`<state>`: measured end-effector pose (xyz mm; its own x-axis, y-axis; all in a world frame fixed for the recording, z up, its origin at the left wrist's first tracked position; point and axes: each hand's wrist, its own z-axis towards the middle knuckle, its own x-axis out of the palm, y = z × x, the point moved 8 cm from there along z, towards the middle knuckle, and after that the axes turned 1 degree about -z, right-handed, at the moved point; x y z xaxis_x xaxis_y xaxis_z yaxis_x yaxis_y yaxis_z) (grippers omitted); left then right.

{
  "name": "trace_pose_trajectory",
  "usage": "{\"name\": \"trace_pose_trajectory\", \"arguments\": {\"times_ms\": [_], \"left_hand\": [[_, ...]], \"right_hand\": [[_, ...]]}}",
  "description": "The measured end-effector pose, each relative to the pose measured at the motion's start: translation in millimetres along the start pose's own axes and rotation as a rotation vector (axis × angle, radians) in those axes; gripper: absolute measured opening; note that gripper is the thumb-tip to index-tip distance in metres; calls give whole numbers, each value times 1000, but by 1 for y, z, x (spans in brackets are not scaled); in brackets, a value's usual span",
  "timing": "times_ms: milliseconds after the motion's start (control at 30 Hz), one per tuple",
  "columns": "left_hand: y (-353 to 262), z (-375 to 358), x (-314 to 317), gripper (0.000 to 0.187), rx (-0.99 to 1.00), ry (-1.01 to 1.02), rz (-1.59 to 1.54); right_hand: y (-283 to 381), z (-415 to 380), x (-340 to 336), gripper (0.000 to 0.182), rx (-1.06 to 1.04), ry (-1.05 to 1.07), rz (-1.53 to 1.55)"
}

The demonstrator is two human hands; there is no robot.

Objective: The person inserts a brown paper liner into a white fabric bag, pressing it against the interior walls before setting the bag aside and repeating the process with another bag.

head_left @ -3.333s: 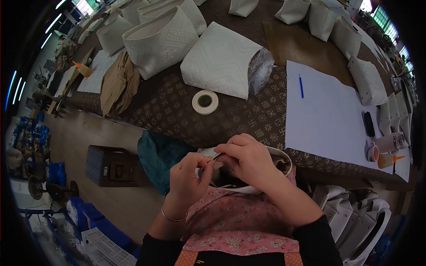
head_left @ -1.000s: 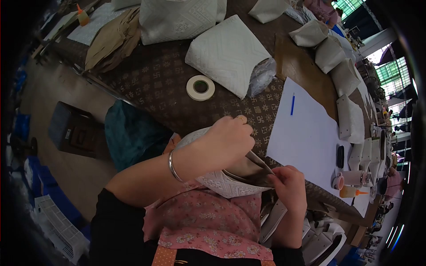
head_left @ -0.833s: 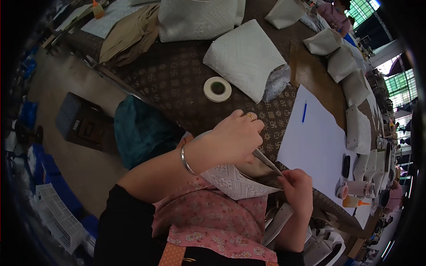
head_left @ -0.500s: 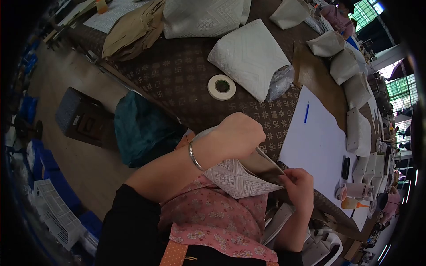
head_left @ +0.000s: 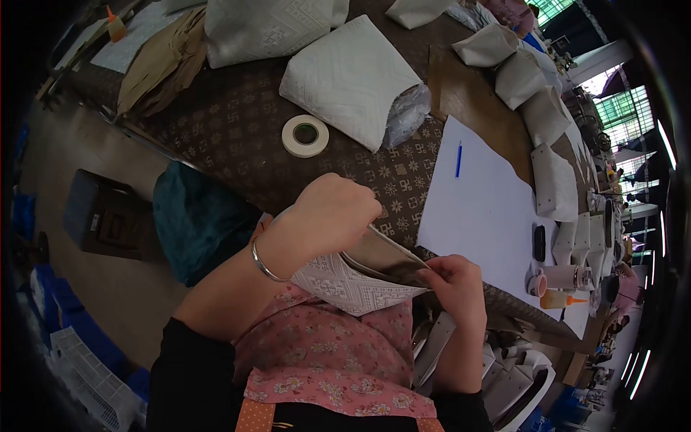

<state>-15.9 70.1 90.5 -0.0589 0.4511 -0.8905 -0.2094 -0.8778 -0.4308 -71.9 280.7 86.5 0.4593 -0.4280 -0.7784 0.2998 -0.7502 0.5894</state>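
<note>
A white patterned bag [head_left: 360,286] with a tan lining [head_left: 385,255] lies tilted against my apron, its mouth partly open. My right hand [head_left: 457,288] pinches the right corner of the bag's rim between thumb and fingers. Over the left end of the mouth, my left hand [head_left: 331,216], below a silver bangle [head_left: 265,263], is curled closed. Its fingertips are hidden from this side, so what they hold does not show. A roll of white tape [head_left: 291,147] lies on the table beyond it, near a finished-looking white bag [head_left: 353,75] stuffed with clear plastic.
White paper [head_left: 479,209] with a blue pen [head_left: 458,160] covers the table's right side. Near it are a black object [head_left: 539,243], a glue bottle [head_left: 554,299] and several white bags. Brown paper [head_left: 162,65] sits far left; a dark stool [head_left: 108,216] stands on the floor.
The whole view has shifted, so the table things appear farther left and slightly higher. Both hands keep nearly the same pose at the bag, and its tan-lined mouth shows a little more.
</note>
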Motion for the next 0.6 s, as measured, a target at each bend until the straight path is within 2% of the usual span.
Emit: {"name": "trace_pose_trajectory", "arguments": {"times_ms": [133,200,300,600], "left_hand": [[-1,-1,-3,8,12,-73,-6],[-2,-2,-4,8,7,-79,3],[-4,-3,-6,8,-3,-81,17],[-5,-7,-9,7,-11,-95,0]], "right_hand": [[1,1,0,15,-4,3,-12],[4,2,0,13,-132,-32,-34],[13,3,0,13,-194,-29,-78],[28,2,-3,23,-106,57,-177]]}}
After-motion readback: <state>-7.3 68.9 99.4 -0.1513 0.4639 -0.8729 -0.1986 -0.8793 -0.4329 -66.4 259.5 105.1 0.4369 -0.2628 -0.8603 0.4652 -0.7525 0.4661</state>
